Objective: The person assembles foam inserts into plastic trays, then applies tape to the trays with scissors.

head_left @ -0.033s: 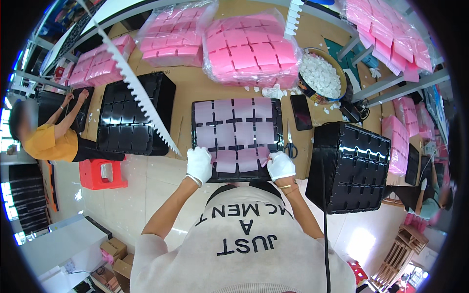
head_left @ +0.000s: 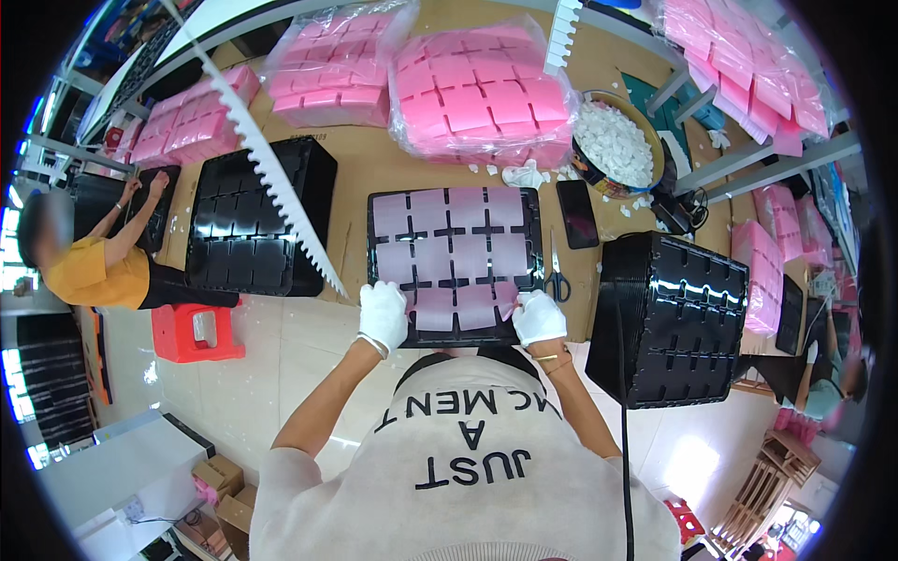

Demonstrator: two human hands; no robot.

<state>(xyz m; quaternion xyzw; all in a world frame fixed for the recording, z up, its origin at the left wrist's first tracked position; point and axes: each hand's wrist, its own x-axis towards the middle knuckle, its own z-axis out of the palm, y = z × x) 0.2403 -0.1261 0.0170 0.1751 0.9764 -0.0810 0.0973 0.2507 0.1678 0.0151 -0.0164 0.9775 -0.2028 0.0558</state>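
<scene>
A black plastic tray (head_left: 456,337) lies in front of me on the bench. A thin, pale pink slotted sheet (head_left: 470,254) covers it, with black showing through the slots. My left hand (head_left: 383,316), in a white glove, is closed at the near left corner, fingers curled over the edge of the sheet. At the near right corner my right hand (head_left: 540,318), also gloved in white, pinches the sheet, whose corner is bunched up there. The fingertips of both hands are partly hidden.
Black tray stacks stand left (head_left: 260,220) and right (head_left: 669,323). Scissors (head_left: 558,280) and a phone (head_left: 577,215) lie right of my tray. Behind are bagged pink sheets (head_left: 482,93) and a tub of white pieces (head_left: 613,145). A white serrated strip (head_left: 271,187) hangs across the left. A co-worker (head_left: 103,252) sits left.
</scene>
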